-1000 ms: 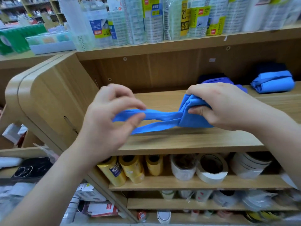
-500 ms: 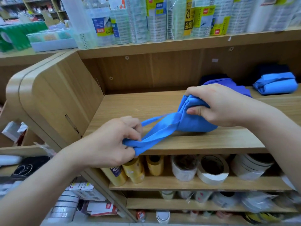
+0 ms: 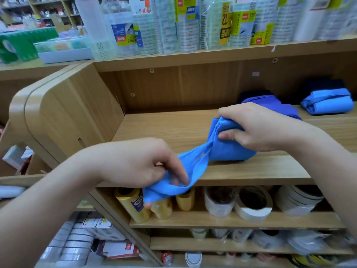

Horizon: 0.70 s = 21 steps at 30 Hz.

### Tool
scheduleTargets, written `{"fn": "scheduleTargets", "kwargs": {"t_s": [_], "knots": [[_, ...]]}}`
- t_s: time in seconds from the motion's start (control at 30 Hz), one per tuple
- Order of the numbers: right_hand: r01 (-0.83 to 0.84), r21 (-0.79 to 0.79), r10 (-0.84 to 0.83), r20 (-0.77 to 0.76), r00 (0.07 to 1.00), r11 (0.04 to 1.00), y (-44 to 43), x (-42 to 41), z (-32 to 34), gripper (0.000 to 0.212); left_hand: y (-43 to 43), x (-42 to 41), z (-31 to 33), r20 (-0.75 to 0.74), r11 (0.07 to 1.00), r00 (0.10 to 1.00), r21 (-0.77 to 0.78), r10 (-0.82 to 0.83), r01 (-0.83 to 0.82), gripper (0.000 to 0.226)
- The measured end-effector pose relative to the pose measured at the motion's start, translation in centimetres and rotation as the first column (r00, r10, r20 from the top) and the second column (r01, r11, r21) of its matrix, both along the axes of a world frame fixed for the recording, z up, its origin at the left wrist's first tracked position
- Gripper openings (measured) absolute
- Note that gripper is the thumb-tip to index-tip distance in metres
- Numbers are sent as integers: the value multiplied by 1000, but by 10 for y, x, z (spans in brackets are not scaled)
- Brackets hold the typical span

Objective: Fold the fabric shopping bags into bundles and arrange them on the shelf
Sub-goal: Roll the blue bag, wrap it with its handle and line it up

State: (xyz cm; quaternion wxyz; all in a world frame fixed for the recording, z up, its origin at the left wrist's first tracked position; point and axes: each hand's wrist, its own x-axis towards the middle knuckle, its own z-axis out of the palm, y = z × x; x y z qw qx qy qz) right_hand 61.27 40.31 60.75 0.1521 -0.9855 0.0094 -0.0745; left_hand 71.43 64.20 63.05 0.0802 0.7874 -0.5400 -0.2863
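**Bag part-bundled at shelf edge, both hands engaged**

Head view. A blue fabric bag lies on the wooden shelf, near its front edge and right of centre. The right hand is clamped on the bunched body of the bag, thumb on the near side and fingers curled over the top, pressing it to the shelf board. The bag's straps run down and to the left from the bunched body, past the front edge of the shelf. The left hand grips the far end of the straps below the shelf edge; the fabric appears to be looped around its fingers, though motion blur prevents confirmation.

Towards the back of the same shelf, a folded blue bundle sits at the far right, well apart from the bag in hand. A violet-blue bag lies just behind the right hand.

On the shelf below stand yellow rolls and white tape rolls. The shelf above carries upright packs of clear tape.
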Motion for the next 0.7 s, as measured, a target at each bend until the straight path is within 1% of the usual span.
{"fn": "scheduleTargets", "kwargs": {"t_s": [0.07, 0.17, 0.23, 0.27, 0.3, 0.33, 0.37, 0.4, 0.43, 0.47, 0.5, 0.53, 0.57, 0.63, 0.67, 0.7], "knots": [[19, -17, -19, 7, 1000, 1000, -2, 0, 0, 11, -6, 7, -9, 209, 1000, 978, 30, -10, 4, 28], [23, -30, -23, 10, 1000, 999, -4, -1, -1, 13, -9, 14, -18, 401, 997, 916, 71, -17, -13, 25], [13, -35, -13, 22, 1000, 999, -3, -1, -1, 13, -11, 14, -16, 490, 987, 869, 160, -67, -14, 29], [8, -35, -7, 29, 1000, 999, -3, -1, -1, 13, -12, 15, -16, 484, 983, 871, 185, -87, -5, 37], [2, -29, 0, 40, 999, 1000, -2, 0, -1, 13, -13, 15, -14, 433, 982, 897, 188, -93, 11, 55], [-7, -16, 8, 51, 999, 1000, -1, 0, -1, 14, -13, 15, -12, 344, 985, 936, 173, -79, 20, 77], [-18, 5, 17, 67, 998, 1000, 0, 1, -2, 14, -12, 17, -11, 241, 991, 969, 128, -55, 24, 94], [-26, 27, 24, 82, 996, 999, 2, 1, -3, 13, -11, 18, -8, 103, 997, 994, 70, -28, 20, 100], [-30, 43, 25, 103, 994, 999, 3, 1, -4, 11, -11, 20, -6, -66, 1000, 998, -5, -5, 5, 97], [-31, 53, 24, 125, 992, 998, 5, 1, -3, 14, -11, 22, -4, -224, 997, 975, -81, -4, -15, 88], [-32, 62, 22, 149, 989, 998, 6, -1, -3, 19, -11, 24, -4, -334, 985, 942, -165, -5, -53, 82], [-34, 72, 22, 166, 986, 997, 7, -4, -2, 23, -10, 26, -6, -431, 960, 902, -258, -13, -110, 87], [-38, 70, 25, 181, 983, 997, 10, -7, -1, 25, -9, 29, -9, -529, 925, 848, -326, -6, -197, 97], [-41, -15, 43, 210, 977, 999, 16, -12, -3, 33, -9, 34, -15, -725, 838, 688, -354, 35, -416, 109], [-36, -87, 56, 238, 970, 996, 19, -14, -6, 38, -11, 35, -18, -774, 797, 633, -361, 33, -483, 109], [-23, -159, 67, 275, 959, 987, 23, -14, -11, 43, -14, 34, -21, -801, 768, 597, -359, 38, -531, 107]]}}
